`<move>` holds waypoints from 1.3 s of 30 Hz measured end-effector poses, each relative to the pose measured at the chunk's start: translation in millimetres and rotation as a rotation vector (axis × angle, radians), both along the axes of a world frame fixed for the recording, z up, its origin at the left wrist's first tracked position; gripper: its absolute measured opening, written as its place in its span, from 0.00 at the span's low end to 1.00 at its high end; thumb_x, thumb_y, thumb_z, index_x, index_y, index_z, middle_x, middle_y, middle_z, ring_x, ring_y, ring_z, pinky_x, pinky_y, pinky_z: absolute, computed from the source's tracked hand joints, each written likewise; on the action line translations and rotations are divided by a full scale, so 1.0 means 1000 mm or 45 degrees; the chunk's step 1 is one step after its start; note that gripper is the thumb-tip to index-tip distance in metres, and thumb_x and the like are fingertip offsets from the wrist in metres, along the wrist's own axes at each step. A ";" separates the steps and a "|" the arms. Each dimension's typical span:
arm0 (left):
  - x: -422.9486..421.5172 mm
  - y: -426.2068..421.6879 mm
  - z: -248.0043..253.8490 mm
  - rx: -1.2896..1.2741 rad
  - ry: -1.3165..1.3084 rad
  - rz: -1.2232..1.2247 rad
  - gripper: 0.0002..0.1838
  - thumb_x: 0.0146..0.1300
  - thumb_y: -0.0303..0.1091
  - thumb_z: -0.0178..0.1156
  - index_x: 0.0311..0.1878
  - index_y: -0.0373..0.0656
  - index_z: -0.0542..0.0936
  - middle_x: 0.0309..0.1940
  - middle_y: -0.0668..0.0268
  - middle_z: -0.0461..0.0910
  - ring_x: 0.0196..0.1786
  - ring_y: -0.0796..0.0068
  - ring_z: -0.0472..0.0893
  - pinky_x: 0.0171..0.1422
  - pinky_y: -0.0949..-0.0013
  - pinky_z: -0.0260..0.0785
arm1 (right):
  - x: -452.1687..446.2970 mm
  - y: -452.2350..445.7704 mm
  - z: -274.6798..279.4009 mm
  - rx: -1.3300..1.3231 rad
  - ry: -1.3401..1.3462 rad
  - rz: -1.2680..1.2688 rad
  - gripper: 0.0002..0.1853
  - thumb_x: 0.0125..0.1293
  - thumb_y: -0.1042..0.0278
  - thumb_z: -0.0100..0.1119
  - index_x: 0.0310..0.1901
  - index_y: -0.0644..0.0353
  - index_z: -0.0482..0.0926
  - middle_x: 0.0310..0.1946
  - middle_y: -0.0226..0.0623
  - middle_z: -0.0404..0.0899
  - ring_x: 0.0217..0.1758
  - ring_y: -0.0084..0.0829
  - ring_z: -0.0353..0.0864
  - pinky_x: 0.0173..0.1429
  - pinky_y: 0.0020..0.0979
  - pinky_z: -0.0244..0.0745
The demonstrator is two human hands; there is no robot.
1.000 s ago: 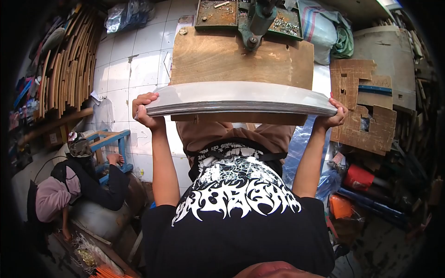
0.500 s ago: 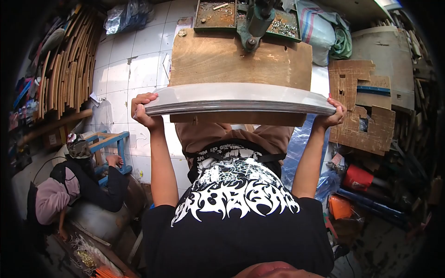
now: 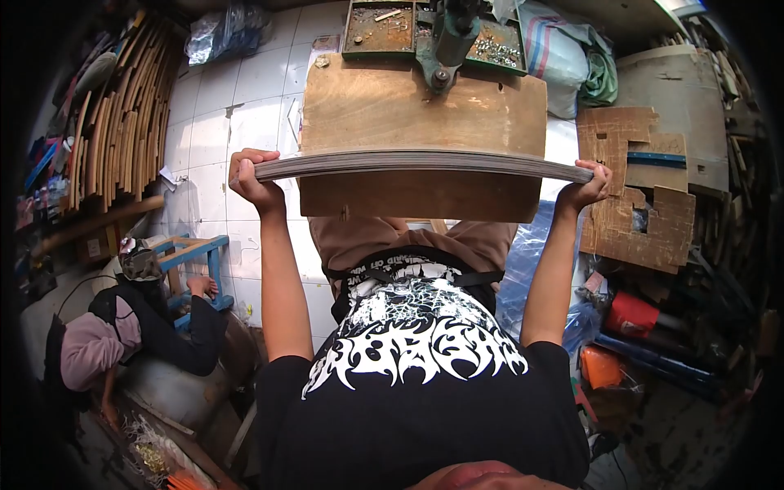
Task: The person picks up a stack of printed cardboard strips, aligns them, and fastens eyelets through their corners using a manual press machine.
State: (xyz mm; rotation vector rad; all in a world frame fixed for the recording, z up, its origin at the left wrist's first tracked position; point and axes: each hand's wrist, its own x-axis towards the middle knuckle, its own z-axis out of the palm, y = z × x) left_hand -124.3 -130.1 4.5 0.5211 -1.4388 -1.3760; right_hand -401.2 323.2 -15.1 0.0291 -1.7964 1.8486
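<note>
A long stack of thin grey sheets [image 3: 425, 162] spans the space in front of me, seen edge-on. My left hand [image 3: 256, 178] is closed around its left end, fingers over the top. Its right end is gripped by my right hand [image 3: 590, 183], knuckles toward the far side. Beneath the stack lies a wooden board [image 3: 416, 106] on the work table, visible both beyond and nearer than the sheets. Whether the stack touches the board I cannot tell. What the sheets are made of is unclear.
A green machine stand [image 3: 447, 57] rises at the board's far edge, between metal trays [image 3: 380, 33] of small parts. Cut brown panels [image 3: 637, 220] lie at right. At lower left another person [image 3: 122, 335] sits near a blue frame [image 3: 214, 269]. Wooden strips [image 3: 122, 114] lean at far left.
The stack has tilted so that its pale upper face no longer shows, only the layered edge. It sits slightly farther from my body. Both hands keep their grip.
</note>
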 end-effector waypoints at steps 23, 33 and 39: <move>-0.009 0.001 0.011 0.006 -0.055 0.056 0.17 0.62 0.40 0.47 0.24 0.38 0.71 0.19 0.57 0.78 0.25 0.67 0.78 0.36 0.66 0.73 | -0.003 -0.012 0.006 -0.187 0.023 -0.039 0.13 0.60 0.67 0.51 0.20 0.64 0.72 0.23 0.36 0.75 0.29 0.31 0.75 0.42 0.36 0.72; -0.032 -0.032 0.070 -0.142 -1.031 0.085 0.40 0.72 0.67 0.41 0.23 0.35 0.74 0.19 0.53 0.78 0.28 0.62 0.79 0.38 0.59 0.70 | -0.026 -0.018 0.076 0.836 -0.684 -0.014 0.35 0.66 0.40 0.50 0.29 0.75 0.80 0.25 0.56 0.80 0.32 0.47 0.80 0.47 0.46 0.73; -0.048 -0.059 0.020 -0.179 -1.504 0.017 0.50 0.68 0.76 0.35 0.48 0.28 0.81 0.43 0.35 0.82 0.54 0.36 0.81 0.60 0.48 0.72 | -0.053 -0.006 0.025 1.415 -0.916 0.187 0.43 0.69 0.30 0.40 0.43 0.73 0.85 0.45 0.69 0.81 0.57 0.63 0.79 0.62 0.50 0.71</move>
